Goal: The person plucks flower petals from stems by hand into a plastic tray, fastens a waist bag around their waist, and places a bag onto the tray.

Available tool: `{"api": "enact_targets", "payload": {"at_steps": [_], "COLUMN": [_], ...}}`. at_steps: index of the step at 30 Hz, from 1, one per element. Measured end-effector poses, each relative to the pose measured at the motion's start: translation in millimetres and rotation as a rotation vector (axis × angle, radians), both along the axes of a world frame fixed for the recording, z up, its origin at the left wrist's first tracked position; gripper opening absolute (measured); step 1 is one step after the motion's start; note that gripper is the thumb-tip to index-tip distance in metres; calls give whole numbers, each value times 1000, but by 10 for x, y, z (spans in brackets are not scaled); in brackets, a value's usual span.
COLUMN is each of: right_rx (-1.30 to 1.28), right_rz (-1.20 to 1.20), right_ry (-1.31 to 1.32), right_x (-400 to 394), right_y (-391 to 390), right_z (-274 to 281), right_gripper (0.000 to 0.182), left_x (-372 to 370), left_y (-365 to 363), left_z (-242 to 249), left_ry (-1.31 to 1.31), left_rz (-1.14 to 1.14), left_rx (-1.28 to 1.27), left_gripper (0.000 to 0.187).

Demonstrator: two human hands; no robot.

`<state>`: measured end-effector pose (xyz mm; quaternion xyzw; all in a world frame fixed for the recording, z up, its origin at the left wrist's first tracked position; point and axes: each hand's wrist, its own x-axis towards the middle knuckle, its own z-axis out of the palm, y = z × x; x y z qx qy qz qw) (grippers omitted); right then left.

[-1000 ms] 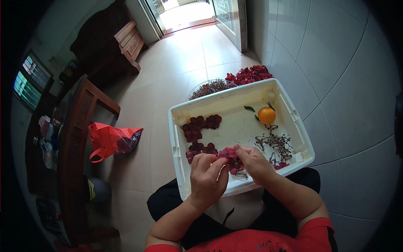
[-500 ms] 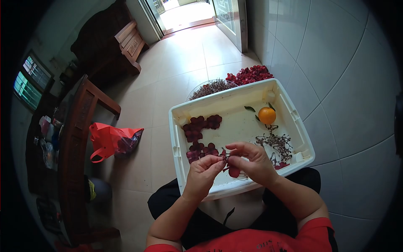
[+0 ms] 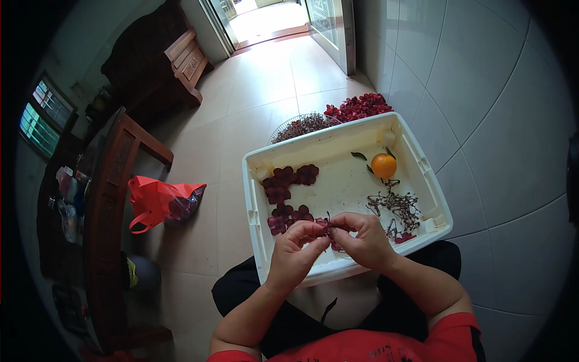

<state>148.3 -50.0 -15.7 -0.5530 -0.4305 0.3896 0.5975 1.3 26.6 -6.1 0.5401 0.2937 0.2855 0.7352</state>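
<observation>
A white tub (image 3: 347, 134) rests over my lap, and both hands meet above its near edge. My left hand (image 3: 295, 250) pinches a small dark red flower piece (image 3: 329, 231) with a thin stem. From the other side my right hand (image 3: 365, 241) holds the same piece between thumb and fingers; its exact shape is partly hidden by the fingertips. Dark red flowers (image 3: 278, 192) lie flat along the tub's left side. At the right are brown branching stems (image 3: 403, 208), a small red flower (image 3: 404, 238) and an orange fruit (image 3: 383, 165) with green leaves.
Behind the tub stand a clear round basket (image 3: 304, 127) of brown stems and a pile of red flowers (image 3: 359, 107). To the left a red bag (image 3: 151, 202) sits on the floor beside a wooden table (image 3: 111, 175). A tiled wall is at the right.
My right fingers have closed in and lowered toward the left fingertips. The piece between my hands has turned, with a thin stem now pointing up, and the large red petal below is mostly out of sight.
</observation>
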Motion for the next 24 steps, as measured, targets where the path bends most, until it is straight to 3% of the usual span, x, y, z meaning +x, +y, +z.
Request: {"api": "enact_targets", "payload": {"at_steps": [4,8,13,24], "right_rx": [-110,30,-50,-81], "right_rz": [93,35,-4,24], "right_ry": [33,353,543,665], "right_x": [31,8,19,19], "right_y": [-12,22,14,15], "right_z": [-20,-45,-49,-99], "right_gripper": [13,12,11,11], "left_x": [16,17,39,48], "left_y": [-33,-16,-50,-55], "left_z": [23,21,83,-10], "left_ry": [75,-18,-72,-52], "left_rz": [-27,-75,-46,18], "left_rx": [66,-107,-40,81], "left_gripper": [23,27,32,24]}}
